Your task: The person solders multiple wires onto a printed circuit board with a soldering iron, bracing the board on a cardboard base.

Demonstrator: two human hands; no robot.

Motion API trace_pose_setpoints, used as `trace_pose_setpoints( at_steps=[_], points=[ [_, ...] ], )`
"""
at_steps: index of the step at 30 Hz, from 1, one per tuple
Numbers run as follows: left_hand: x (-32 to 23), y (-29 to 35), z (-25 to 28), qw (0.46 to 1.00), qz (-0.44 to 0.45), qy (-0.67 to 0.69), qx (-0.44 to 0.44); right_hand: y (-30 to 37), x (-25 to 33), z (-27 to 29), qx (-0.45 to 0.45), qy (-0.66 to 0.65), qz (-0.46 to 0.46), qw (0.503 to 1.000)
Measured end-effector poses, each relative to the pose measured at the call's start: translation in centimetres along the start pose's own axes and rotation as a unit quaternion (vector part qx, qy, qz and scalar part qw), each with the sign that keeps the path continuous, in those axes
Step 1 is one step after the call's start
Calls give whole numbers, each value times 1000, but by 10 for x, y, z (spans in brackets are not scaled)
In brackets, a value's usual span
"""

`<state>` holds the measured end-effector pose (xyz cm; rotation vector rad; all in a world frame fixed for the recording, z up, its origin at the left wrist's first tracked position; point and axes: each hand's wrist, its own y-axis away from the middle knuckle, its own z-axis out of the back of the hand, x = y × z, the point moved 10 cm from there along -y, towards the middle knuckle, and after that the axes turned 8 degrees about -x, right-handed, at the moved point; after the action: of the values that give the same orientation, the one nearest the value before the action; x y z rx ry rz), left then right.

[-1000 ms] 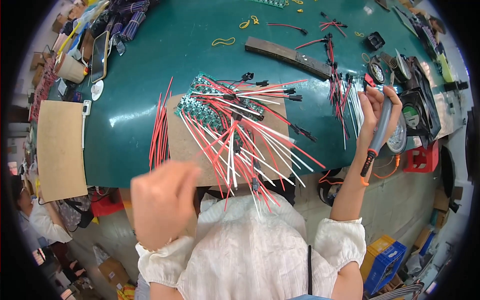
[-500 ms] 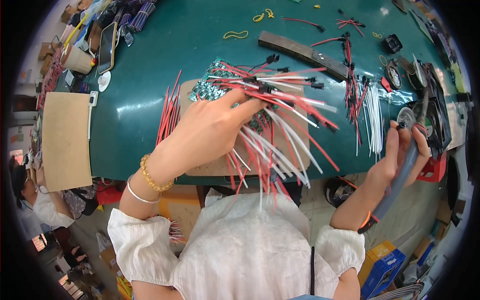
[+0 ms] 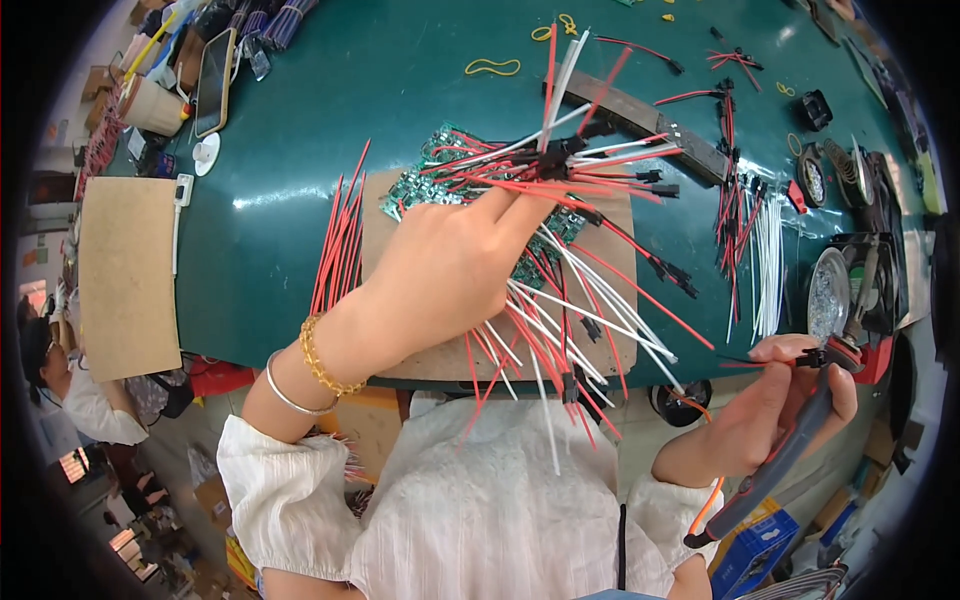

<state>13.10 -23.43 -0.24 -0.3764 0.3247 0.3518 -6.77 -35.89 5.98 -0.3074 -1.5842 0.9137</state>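
My left hand (image 3: 440, 265) is closed on a fanned bundle of red and white wires (image 3: 590, 300) with black plugs among them. Beneath the bundle lies a green circuit board panel (image 3: 415, 187) on a tan work board (image 3: 610, 345); my hand hides part of both. Off to the right, my right hand (image 3: 765, 425) grips a soldering iron (image 3: 765, 490) by its grey handle, an orange cable trailing from the lower end. Between the thumb and fingers of that hand is also a small black plug (image 3: 815, 357) with short red and black wires sticking out leftward.
Red wires (image 3: 340, 240) lie left of the work board; white wires (image 3: 768, 265) and plugged red leads (image 3: 728, 130) lie right. A dark bar (image 3: 640, 125) sits behind. A round clear dish (image 3: 828, 290) stands near my right hand. Far left are a cardboard sheet (image 3: 130, 280) and a phone (image 3: 214, 85).
My right hand has come down and nearer, away from the round dish, with the soldering iron; the black plug now shows in its fingers. The wire bundle in my left hand has swung and spread.
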Motion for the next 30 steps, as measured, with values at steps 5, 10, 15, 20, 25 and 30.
trace_pose_setpoints(
  at_steps=[5, 10, 15, 20, 25, 30],
  points=[
    [-6, 7, 4, 1000, 0, 3, 18, 6, -2, -23, 30, 7, -39, 999],
    [-7, 16, 6, 997, -10, 78, 10, 12, -6, -31, 36, -17, -60, 997],
    [-11, 19, 9, 994, -45, 95, -1, 8, -7, -27, -6, 9, -71, 997],
    [-14, 18, 8, 997, -38, 58, -27, 6, -10, -39, 36, -20, -72, 997],
    [-11, 17, 5, 997, -41, 65, -31, 8, -10, -43, 50, -37, -67, 996],
    [-5, 20, 10, 991, 9, 130, -10, 7, -7, -44, 70, -60, -55, 994]
  ],
)
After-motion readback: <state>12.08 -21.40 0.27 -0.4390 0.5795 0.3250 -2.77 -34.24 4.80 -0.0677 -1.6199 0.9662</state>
